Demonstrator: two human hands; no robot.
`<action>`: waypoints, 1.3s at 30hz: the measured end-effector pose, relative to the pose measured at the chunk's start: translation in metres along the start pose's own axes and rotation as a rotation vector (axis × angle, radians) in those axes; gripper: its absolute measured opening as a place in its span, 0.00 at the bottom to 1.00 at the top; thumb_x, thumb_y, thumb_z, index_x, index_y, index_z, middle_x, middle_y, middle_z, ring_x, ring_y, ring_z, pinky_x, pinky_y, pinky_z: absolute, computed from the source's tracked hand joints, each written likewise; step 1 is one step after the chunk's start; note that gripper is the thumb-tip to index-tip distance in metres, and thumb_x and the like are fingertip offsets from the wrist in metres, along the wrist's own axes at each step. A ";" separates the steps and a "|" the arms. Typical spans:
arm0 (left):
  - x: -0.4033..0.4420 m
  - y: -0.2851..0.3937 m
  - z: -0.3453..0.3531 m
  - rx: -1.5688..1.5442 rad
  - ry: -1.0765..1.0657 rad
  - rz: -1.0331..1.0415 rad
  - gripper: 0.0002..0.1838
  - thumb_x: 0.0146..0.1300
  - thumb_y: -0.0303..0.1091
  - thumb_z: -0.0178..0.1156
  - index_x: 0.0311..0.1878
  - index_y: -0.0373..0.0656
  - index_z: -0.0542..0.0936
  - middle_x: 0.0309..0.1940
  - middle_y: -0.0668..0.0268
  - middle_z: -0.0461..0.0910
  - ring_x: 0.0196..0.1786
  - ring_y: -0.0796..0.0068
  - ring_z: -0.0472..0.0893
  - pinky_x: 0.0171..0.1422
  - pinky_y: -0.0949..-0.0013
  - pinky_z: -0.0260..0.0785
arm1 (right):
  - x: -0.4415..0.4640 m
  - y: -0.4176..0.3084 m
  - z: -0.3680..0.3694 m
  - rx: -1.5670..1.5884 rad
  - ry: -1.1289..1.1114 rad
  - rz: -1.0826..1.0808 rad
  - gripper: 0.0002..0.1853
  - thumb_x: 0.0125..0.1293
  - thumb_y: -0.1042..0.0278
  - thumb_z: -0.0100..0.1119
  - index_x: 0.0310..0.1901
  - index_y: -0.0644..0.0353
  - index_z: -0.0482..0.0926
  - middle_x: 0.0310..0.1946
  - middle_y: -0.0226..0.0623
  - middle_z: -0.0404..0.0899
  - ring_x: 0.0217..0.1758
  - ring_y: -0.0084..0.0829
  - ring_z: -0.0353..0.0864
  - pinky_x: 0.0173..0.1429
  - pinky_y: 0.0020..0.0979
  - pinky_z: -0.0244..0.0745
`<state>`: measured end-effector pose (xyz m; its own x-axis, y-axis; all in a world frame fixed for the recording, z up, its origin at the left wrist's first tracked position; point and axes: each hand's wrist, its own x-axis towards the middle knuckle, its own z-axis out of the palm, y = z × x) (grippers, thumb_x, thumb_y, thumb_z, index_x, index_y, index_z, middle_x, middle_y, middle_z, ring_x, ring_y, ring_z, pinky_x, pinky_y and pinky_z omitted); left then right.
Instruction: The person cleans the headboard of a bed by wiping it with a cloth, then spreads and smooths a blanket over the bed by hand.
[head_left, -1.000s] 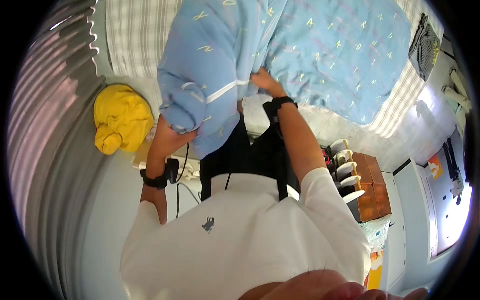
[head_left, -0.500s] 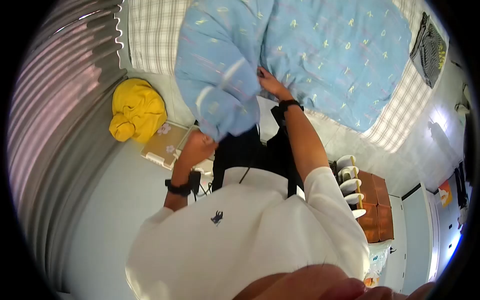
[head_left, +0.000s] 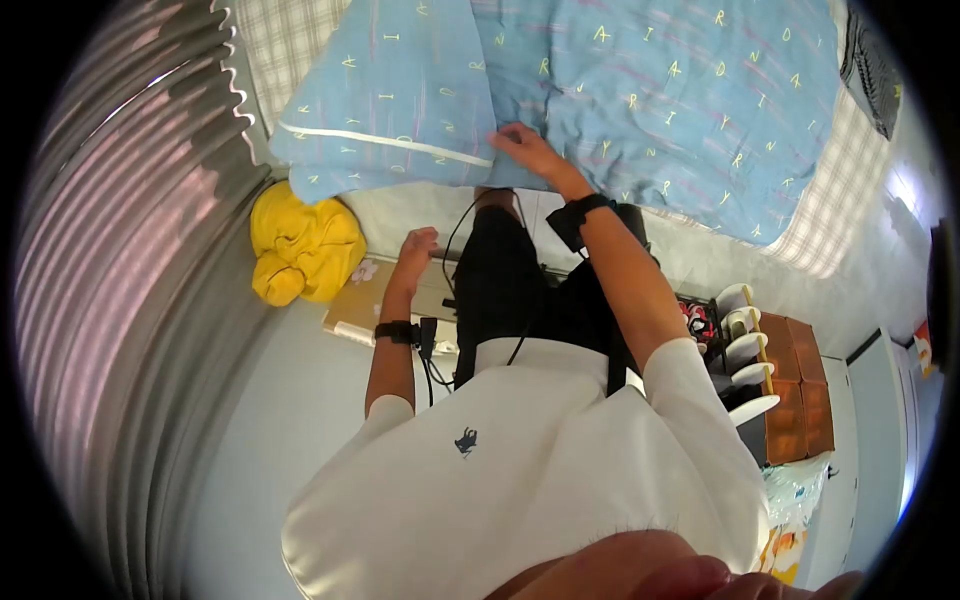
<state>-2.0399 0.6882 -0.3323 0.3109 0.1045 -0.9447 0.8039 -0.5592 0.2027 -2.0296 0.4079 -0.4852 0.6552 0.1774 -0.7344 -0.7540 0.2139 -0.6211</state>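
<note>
A blue quilt [head_left: 650, 110] with scattered yellow letters lies across the bed. Its left part is folded over, with a white strip [head_left: 385, 140] along the flap. My right hand [head_left: 530, 152] is at the edge of this flap, fingers stretched out over the cloth and seemingly not gripping it. Lower and to the left, my left hand [head_left: 416, 247] is in the air in front of the bed, apart from the quilt. Its fingers are loosely bent with nothing visible in them. Both wrists wear black straps.
A checked sheet [head_left: 815, 235] shows beneath the quilt. A yellow cloth bundle [head_left: 305, 240] sits by the grey curtain [head_left: 150, 300]. Brown boxes [head_left: 800, 390] and a rack of white shoes [head_left: 745, 350] stand at right. Dark clothing [head_left: 872, 75] lies on the bed's far right. Cables hang by my legs.
The bunched left part of the quilt has come down flat on the bed, its white strip now straight. My left hand has let go of it. My right hand's fingers have straightened.
</note>
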 end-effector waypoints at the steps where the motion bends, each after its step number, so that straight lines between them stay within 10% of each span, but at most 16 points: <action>1: 0.024 0.000 -0.009 -0.039 -0.002 -0.002 0.28 0.64 0.53 0.50 0.59 0.43 0.70 0.56 0.64 0.72 0.58 0.67 0.72 0.61 0.63 0.59 | 0.002 -0.019 0.003 0.028 -0.074 -0.045 0.37 0.58 0.44 0.62 0.59 0.67 0.65 0.49 0.43 0.74 0.52 0.33 0.72 0.59 0.30 0.66; 4: 0.085 0.027 -0.030 -0.282 0.034 -0.028 0.40 0.62 0.63 0.50 0.68 0.43 0.61 0.63 0.62 0.66 0.64 0.64 0.67 0.65 0.58 0.57 | 0.014 -0.066 0.035 -0.034 0.058 -0.266 0.40 0.55 0.38 0.61 0.58 0.66 0.68 0.51 0.52 0.74 0.55 0.44 0.73 0.60 0.35 0.66; 10: 0.125 0.098 -0.084 -0.444 -0.150 -0.016 0.43 0.59 0.60 0.58 0.69 0.42 0.58 0.65 0.61 0.64 0.64 0.64 0.66 0.66 0.58 0.57 | 0.061 -0.099 0.077 -0.141 0.106 -0.112 0.33 0.56 0.56 0.66 0.60 0.62 0.67 0.52 0.42 0.75 0.55 0.37 0.74 0.58 0.35 0.69; 20: 0.123 0.239 -0.262 -0.389 0.330 0.934 0.29 0.59 0.46 0.63 0.57 0.36 0.72 0.58 0.58 0.71 0.60 0.65 0.69 0.67 0.66 0.56 | 0.105 -0.288 0.144 0.149 -0.043 -0.692 0.14 0.66 0.63 0.55 0.50 0.60 0.74 0.39 0.33 0.78 0.42 0.29 0.78 0.48 0.29 0.72; 23: 0.151 0.258 -0.298 -0.254 0.560 1.143 0.25 0.57 0.43 0.63 0.53 0.36 0.75 0.56 0.55 0.73 0.60 0.62 0.70 0.66 0.65 0.57 | 0.136 -0.283 0.119 -0.267 -0.066 -0.303 0.18 0.65 0.55 0.54 0.48 0.61 0.74 0.39 0.39 0.79 0.45 0.38 0.79 0.51 0.33 0.72; 29: 0.311 0.141 -0.353 0.097 0.812 0.224 0.42 0.42 0.51 0.71 0.58 0.36 0.71 0.59 0.50 0.68 0.62 0.54 0.68 0.65 0.60 0.62 | 0.157 -0.125 0.064 -0.943 0.249 0.340 0.28 0.60 0.43 0.51 0.50 0.61 0.74 0.53 0.49 0.75 0.60 0.50 0.70 0.67 0.52 0.57; 32: 0.271 0.136 -0.332 -0.072 0.857 -0.061 0.52 0.43 0.54 0.72 0.67 0.40 0.57 0.62 0.48 0.62 0.62 0.56 0.67 0.63 0.58 0.65 | 0.126 -0.100 0.078 -1.030 0.459 0.327 0.29 0.58 0.37 0.53 0.43 0.60 0.75 0.44 0.45 0.79 0.53 0.49 0.75 0.64 0.44 0.61; 39: 0.267 0.094 -0.331 -0.686 0.801 -0.189 0.62 0.37 0.59 0.75 0.69 0.42 0.49 0.63 0.54 0.62 0.61 0.55 0.68 0.64 0.54 0.65 | 0.167 -0.086 0.043 -0.904 0.189 0.432 0.29 0.57 0.38 0.55 0.48 0.54 0.70 0.53 0.40 0.72 0.61 0.51 0.66 0.59 0.58 0.54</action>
<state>-1.7135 0.9359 -0.4806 0.1935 0.7895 -0.5825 0.9097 0.0780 0.4079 -1.8534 0.4603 -0.5429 0.3597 -0.1041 -0.9272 -0.7289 -0.6518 -0.2095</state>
